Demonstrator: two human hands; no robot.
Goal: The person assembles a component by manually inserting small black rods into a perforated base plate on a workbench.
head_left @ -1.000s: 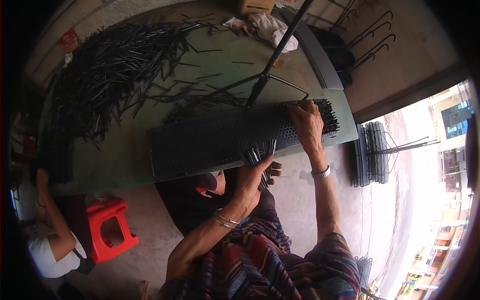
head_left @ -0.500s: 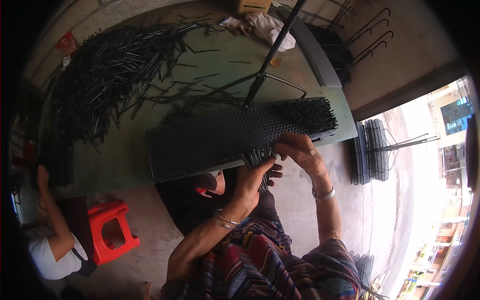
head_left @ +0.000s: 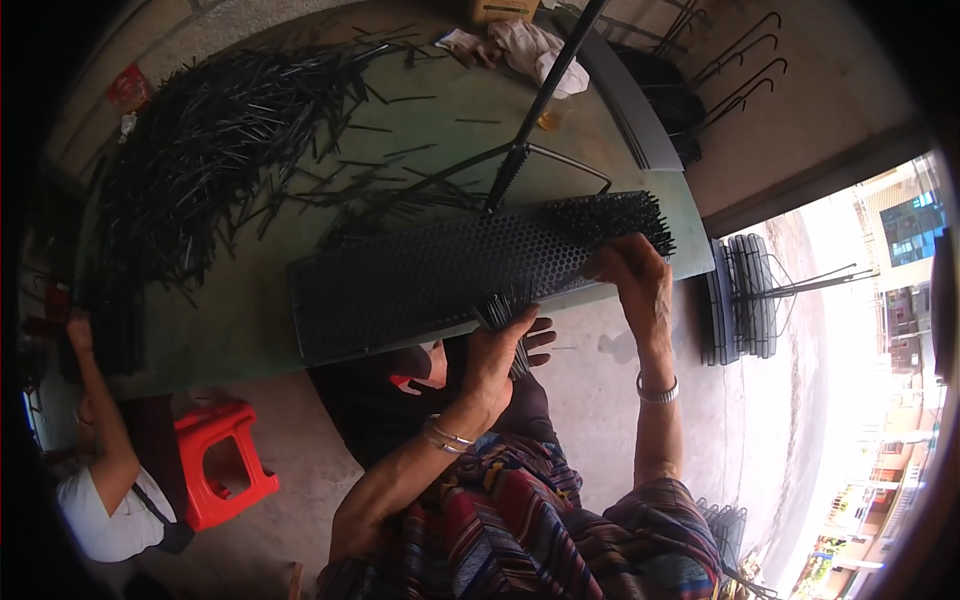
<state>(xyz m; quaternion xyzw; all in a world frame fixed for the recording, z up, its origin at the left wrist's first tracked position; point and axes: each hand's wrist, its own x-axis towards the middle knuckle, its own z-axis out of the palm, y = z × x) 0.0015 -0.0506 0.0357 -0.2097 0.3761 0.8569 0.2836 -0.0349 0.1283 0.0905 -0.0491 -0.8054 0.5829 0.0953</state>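
Black perforated panel (head_left: 430, 275) lies lengthwise left-to-right, right grip (head_left: 643, 288) nearer its rod-filled end, closure not discernible; left grip (head_left: 490, 368) clamped on thin rods (head_left: 498, 310)

Right across the dull green table (head_left: 480, 92), thin black sticks (head_left: 230, 130) pile high at left, some scattered mid-table! 1 long, dark, perforated panel (head_left: 400, 285) lies along the near edge, 1 crumpled whitish cloth (head_left: 525, 50) on the far side, dark-grey flat strips (head_left: 632, 118) at right!
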